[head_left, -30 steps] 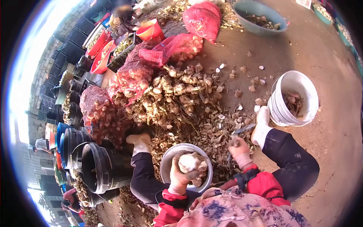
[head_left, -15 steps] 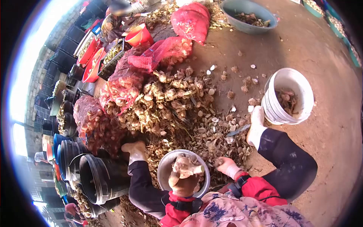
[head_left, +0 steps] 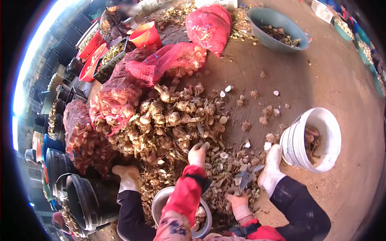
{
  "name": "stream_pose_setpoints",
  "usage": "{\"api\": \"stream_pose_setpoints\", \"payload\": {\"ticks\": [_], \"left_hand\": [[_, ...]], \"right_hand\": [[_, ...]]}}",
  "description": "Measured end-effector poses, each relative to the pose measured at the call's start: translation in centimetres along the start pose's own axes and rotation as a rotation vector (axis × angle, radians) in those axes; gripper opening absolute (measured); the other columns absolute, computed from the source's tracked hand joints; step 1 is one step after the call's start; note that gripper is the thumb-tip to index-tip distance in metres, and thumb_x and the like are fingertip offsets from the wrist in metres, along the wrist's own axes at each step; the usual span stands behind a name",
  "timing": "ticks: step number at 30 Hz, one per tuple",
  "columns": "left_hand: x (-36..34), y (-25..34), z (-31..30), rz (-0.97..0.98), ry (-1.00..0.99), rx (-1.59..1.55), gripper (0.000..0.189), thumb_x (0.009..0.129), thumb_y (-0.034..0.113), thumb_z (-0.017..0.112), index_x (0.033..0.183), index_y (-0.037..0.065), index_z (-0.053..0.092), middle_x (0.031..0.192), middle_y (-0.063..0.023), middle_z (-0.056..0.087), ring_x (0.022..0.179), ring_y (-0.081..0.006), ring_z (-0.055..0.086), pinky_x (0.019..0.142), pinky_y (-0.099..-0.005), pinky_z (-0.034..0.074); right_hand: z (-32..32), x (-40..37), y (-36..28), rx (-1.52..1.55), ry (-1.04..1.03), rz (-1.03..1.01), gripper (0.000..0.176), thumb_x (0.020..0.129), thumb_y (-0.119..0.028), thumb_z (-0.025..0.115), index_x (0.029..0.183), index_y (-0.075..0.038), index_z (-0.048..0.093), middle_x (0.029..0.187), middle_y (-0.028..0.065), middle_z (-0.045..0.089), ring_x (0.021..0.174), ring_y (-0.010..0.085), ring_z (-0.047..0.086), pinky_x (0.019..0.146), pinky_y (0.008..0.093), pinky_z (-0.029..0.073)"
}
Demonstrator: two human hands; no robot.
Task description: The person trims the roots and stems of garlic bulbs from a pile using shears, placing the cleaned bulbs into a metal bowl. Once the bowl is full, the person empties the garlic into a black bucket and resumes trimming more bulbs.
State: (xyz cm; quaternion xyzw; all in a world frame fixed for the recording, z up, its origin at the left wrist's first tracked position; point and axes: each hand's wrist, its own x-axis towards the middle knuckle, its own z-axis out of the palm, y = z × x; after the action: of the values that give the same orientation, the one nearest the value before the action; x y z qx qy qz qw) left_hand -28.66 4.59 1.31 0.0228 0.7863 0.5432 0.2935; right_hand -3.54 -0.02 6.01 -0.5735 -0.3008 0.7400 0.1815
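My left hand (head_left: 197, 154) reaches over the near edge of a heap of garlic bulbs (head_left: 173, 118) with dry stems and roots. Its fingers are closed around what looks like a garlic bulb, mostly hidden. Lower right, my right hand (head_left: 238, 200) is closed on a knife, whose grey-blue blade (head_left: 244, 179) points up and away over dry peelings (head_left: 221, 176). Between my legs stands a pale bucket (head_left: 158, 201) with garlic bulbs (head_left: 200, 217) inside. My left forearm covers part of it.
Red mesh sacks (head_left: 116, 96) of garlic lie behind and left of the heap. A white bucket (head_left: 289, 142) with scraps tilts by my right foot (head_left: 273, 164). Black buckets (head_left: 80, 201) stand left. A green-grey tub (head_left: 277, 24) sits farther back. Another person (head_left: 112, 24) sits at upper left.
My left hand has moved from above the pale bucket, where it held a garlic bulb, forward to the heap. My right hand has moved slightly lower in view. The view has shifted.
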Motion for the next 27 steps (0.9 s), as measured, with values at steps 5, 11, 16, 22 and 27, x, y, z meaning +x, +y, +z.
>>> {"api": "stream_pose_setpoints", "payload": {"ticks": [5,11,16,22,27], "left_hand": [[6.8,0.7,5.9,-0.198,0.176,0.505,0.064,0.065,0.034,0.081,0.112,-0.005,0.063,0.104,-0.0182,0.068,0.093,-0.0318,0.065,0.085,-0.0368,0.048],[0.5,-0.7,3.1,-0.165,-0.155,-0.399,0.045,0.076,-0.002,0.066,0.117,0.010,0.049,0.101,-0.0103,0.060,0.093,-0.0220,0.062,0.075,-0.0333,0.052],[-11.3,2.2,-4.1,-0.138,-0.509,-0.802,0.046,0.075,-0.009,0.055,0.117,0.009,0.046,0.106,-0.0083,0.057,0.090,-0.0240,0.060,0.080,-0.0405,0.052],[-19.4,4.6,-10.6,-0.172,-0.411,-0.423,0.060,0.074,-0.008,0.066,0.129,0.009,0.046,0.110,-0.0062,0.059,0.100,-0.0194,0.059,0.083,-0.0327,0.050],[-22.8,5.0,-13.0,0.067,-0.462,-0.009,0.049,0.079,0.008,0.074,0.121,0.000,0.049,0.096,-0.0067,0.065,0.082,-0.0136,0.063,0.077,-0.0284,0.054]], "right_hand": [[0.4,-0.7,-2.3,0.047,-0.071,0.226,0.020,0.070,0.000,0.075,0.088,-0.004,0.067,0.074,0.0011,0.063,0.057,0.0105,0.056,0.051,0.0256,0.043],[0.5,0.1,-2.1,0.028,0.017,0.152,0.018,0.072,-0.003,0.074,0.089,-0.002,0.068,0.072,0.0025,0.065,0.055,0.0098,0.056,0.049,0.0258,0.043],[0.3,-0.1,-1.2,-0.021,-0.086,-0.037,0.018,0.073,-0.002,0.073,0.090,-0.004,0.068,0.081,-0.0007,0.064,0.071,0.0093,0.058,0.066,0.0255,0.047],[1.4,-3.9,-3.0,-0.648,-0.213,-0.683,0.017,0.074,-0.009,0.070,0.090,-0.005,0.066,0.082,0.0110,0.062,0.076,0.0282,0.061,0.071,0.0345,0.049],[2.2,-6.7,-3.8,-1.003,-0.432,-0.769,0.024,0.076,-0.027,0.069,0.092,-0.009,0.068,0.094,0.0130,0.062,0.085,0.0370,0.061,0.075,0.0413,0.051]]}}
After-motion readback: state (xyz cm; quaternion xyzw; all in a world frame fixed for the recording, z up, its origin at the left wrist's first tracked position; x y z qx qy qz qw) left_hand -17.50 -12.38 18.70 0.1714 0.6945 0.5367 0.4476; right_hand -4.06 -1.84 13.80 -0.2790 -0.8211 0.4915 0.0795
